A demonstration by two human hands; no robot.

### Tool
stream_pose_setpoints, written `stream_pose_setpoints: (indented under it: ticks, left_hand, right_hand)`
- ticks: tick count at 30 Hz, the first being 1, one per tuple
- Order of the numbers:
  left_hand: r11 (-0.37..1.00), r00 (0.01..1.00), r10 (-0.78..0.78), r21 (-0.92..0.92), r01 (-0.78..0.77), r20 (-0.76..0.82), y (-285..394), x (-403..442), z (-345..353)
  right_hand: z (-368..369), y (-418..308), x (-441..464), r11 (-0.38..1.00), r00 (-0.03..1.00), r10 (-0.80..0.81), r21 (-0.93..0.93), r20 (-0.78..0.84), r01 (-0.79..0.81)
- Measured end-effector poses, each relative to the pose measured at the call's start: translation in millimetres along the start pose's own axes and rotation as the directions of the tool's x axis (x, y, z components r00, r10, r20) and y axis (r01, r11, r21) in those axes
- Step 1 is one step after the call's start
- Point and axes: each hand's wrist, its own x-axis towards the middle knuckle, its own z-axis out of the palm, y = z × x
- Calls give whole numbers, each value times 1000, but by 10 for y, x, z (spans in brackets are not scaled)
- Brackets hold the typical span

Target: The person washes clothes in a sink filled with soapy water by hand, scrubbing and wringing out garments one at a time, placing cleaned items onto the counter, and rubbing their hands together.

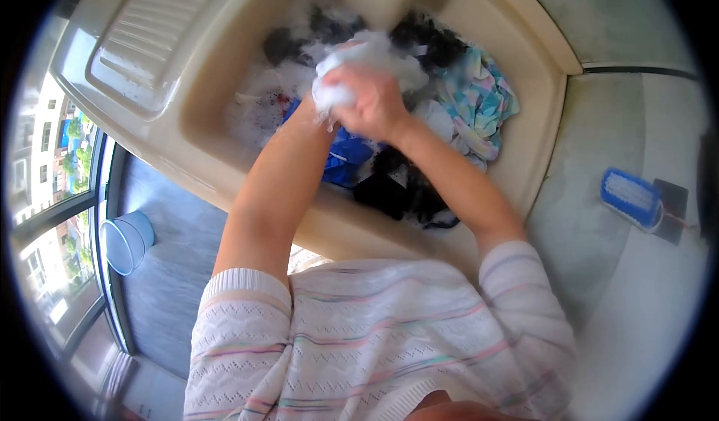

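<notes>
My right hand [368,105] is closed around a white foamy bundle [374,54] above the sink. It is slightly blurred, and suds drip beneath it. My left hand meets it at the bundle from the left; foam and my right hand hide its fingers. Below and around them, wet laundry lies in the sink [543,114]: a blue cloth [346,157], black clothes [382,192], dark pieces near the back [431,39], and a pastel patterned cloth [479,95] at the right. Suds cover the left part of the basin.
A ribbed washboard surface [153,35] forms the sink's upper left side. On the floor at the left stands a light blue bucket [129,243] near the windows [64,196]. A blue brush with white bristles [631,198] is at the right.
</notes>
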Motion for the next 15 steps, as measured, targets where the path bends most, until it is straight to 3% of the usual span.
stream_pose_setpoints:
  ticks: [1,2,3,4,6,8,9,10,12,13,15]
  left_hand:
    - [999,974,20,-29,-28,-225,-8,-8,25]
    - [976,806,150,214,-30,-572,21,40,193]
    - [892,669,230,428,145,-707,34,124,264]
    - [747,584,308,571,340,-751,58,252,324]
    - [560,489,428,648,516,-760,108,370,422]
    - [527,415,481,633,567,-772,131,313,395]
    - [505,381,505,623,598,-775,144,291,385]
    - [473,406,464,608,638,-787,137,274,336]
    - [400,445,377,576,713,-812,91,229,288]
    - [417,446,366,573,705,-816,77,225,298]
    - [450,448,347,566,691,-824,48,217,362]
  right_hand:
    - [4,249,-31,988,983,138,-57,-119,-145]
    - [-54,607,-61,953,937,256,-98,-240,-286]
    - [-125,1032,-131,854,855,466,-137,-227,-502]
    - [-226,1403,-271,697,719,658,-178,-226,-694]
    - [-530,1855,-602,587,589,807,177,-43,-790]
    - [-798,1894,-670,603,576,786,71,-225,-794]
    - [-821,1889,-717,558,552,770,-81,-320,-826]
    - [-703,1766,-706,466,548,790,-313,-273,-828]
    - [-343,1491,-748,230,505,841,-716,-194,-659]
    - [-325,1422,-816,367,530,847,-679,-38,-636]
    - [-525,1767,-869,432,523,852,-553,-7,-712]
